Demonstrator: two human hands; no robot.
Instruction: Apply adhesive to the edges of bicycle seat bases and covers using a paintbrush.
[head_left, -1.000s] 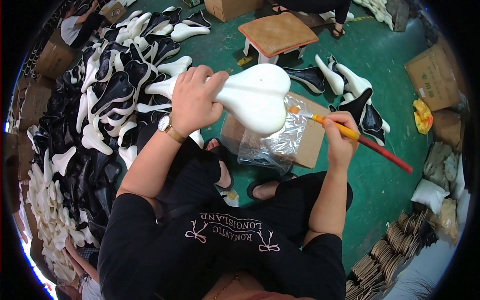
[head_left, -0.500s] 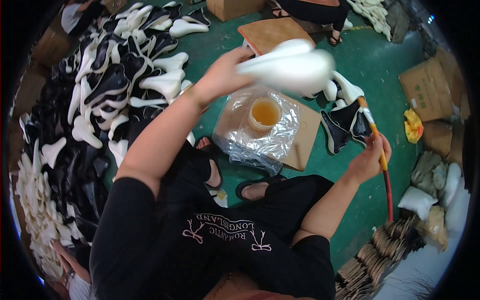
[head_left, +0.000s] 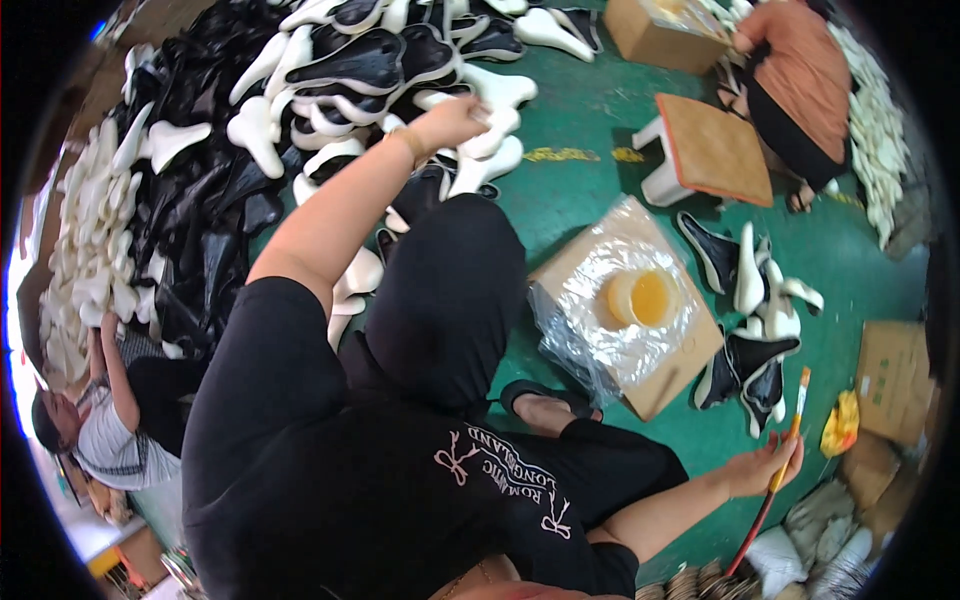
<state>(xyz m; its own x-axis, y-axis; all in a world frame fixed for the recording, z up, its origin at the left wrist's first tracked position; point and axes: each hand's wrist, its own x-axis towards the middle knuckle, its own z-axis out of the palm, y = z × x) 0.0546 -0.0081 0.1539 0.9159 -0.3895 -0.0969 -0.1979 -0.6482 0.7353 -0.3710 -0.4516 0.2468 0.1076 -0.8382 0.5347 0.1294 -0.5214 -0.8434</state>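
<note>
My left hand (head_left: pixel 455 122) is stretched out to the pile at the upper left. Its curled fingers rest on the edge of a white bicycle saddle pad (head_left: pixel 490 138), partly hiding it. More white pads and black saddle shells (head_left: pixel 350 62) lie around it. At the lower right, my right hand (head_left: pixel 772 465) grips a brush (head_left: pixel 796 415) with a yellow handle, tip upward, and a long red part trailing down from it. Between my hands, a tub of amber liquid (head_left: pixel 645 298) stands on a plastic-covered cardboard box (head_left: pixel 655 385).
Several black shells (head_left: pixel 750 350) and white pads lie right of the box. An orange-topped stool (head_left: pixel 715 150) stands beyond it. One person (head_left: pixel 800 80) sits at the upper right, another (head_left: pixel 120 410) at the left. Cartons (head_left: pixel 893 380) and a yellow bag (head_left: pixel 840 424) line the right side.
My left hand has swung left from over the box to the saddle pile, bringing the white pad. My right hand has drawn the brush away from the pads at right. The view has turned left.
</note>
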